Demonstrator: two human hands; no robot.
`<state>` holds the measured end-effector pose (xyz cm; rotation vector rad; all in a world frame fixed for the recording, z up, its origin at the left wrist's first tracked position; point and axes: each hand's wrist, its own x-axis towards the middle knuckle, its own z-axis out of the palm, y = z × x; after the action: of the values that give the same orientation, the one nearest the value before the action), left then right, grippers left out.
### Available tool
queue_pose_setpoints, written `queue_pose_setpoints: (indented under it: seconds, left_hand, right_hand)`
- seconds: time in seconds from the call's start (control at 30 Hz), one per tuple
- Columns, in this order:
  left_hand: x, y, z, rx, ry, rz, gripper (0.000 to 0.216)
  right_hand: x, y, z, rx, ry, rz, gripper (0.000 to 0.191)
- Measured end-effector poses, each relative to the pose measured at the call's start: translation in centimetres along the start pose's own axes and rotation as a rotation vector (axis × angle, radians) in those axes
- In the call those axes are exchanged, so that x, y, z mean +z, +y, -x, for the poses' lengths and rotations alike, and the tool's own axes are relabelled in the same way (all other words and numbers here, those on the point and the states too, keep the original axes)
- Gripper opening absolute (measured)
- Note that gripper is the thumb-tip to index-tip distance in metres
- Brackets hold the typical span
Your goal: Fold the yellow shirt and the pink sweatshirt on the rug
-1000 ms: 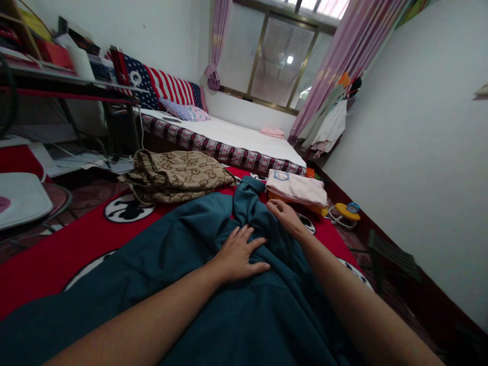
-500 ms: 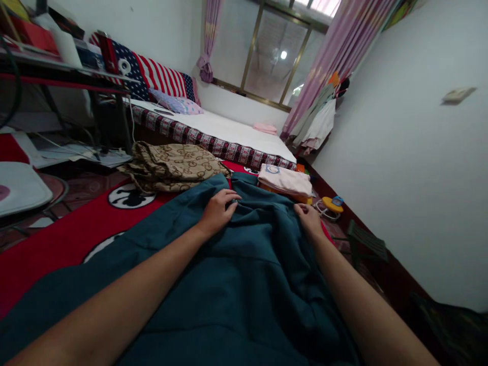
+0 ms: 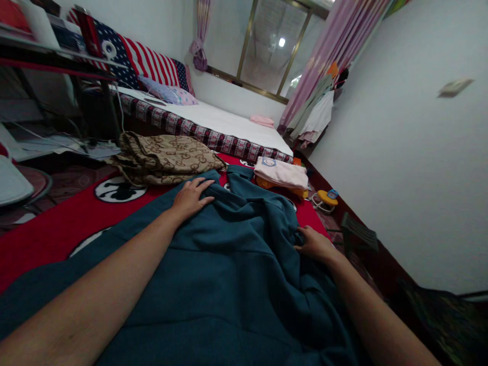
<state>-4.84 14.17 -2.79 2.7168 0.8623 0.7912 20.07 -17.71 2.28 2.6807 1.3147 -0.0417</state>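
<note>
A large dark teal garment lies spread over a red mat in front of me. My left hand rests flat on the garment's far left edge, fingers stretched out. My right hand is at the garment's right edge, fingers curled onto the fabric, which bunches beside it. Just beyond the teal garment lies a folded brown patterned cloth, and to its right a small stack of folded pink and orange clothes.
A low mattress with a flag-patterned pillow runs along the back under a window. A desk frame stands at the left. A yellow toy and a dark stool sit by the right wall.
My left hand slid out to the left along the garment's far edge and flattened. My right hand drew back toward me along the right edge. The view tilted down a little.
</note>
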Motion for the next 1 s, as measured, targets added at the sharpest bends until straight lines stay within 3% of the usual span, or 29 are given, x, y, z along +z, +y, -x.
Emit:
queue_pose_setpoints:
  seconds: [0.17,0.3,0.4,0.5,0.57,0.67,0.73,0.83,0.9,1.0]
  left_hand:
    - [0.9,-0.8,-0.1,-0.045,0.08,0.04,0.065]
    - [0.9,-1.3,-0.2,-0.112,0.153,0.203,0.054]
    - [0.9,-1.5,-0.4,-0.137,0.21,0.315,0.043]
    - [1.1,-1.5,-0.6,-0.19,0.239,0.344,0.037]
    - [1.2,-1.5,-0.6,-0.218,0.243,0.342,0.037]
    - [1.5,-1.5,-0.6,-0.239,0.247,0.335,0.036]
    - [1.5,-1.6,-0.6,-0.266,0.246,0.327,0.036]
    - [1.4,-1.5,-0.5,-0.297,0.25,0.333,0.035]
    - [1.3,-1.4,-0.4,-0.291,0.271,0.349,0.033]
    - [1.1,-1.2,-0.3,-0.318,0.308,0.373,0.03]
  right_hand:
    - [-0.5,-1.0,1.0,-0.039,-0.097,0.033,0.027]
    - [-2.1,3.2,-0.2,-0.083,-0.158,-0.322,0.022]
    - [-2.6,7.3,-1.4,0.199,0.049,-0.416,0.033]
    - [-2.0,8.9,-1.9,0.462,0.166,-0.231,0.036]
    - [-1.6,8.1,-2.2,0.485,0.22,-0.093,0.038]
    - [-1.7,5.0,-2.9,0.357,0.343,-0.081,0.044]
    - [-1.8,2.6,-3.6,0.23,0.301,-0.231,0.059]
    - [-1.2,-0.4,-4.9,0.132,0.12,-0.532,0.084]
    - [-0.3,-1.6,-5.6,0.152,0.062,-0.677,0.07]
    - [0.2,-2.0,-6.6,0.22,0.118,-0.733,0.018]
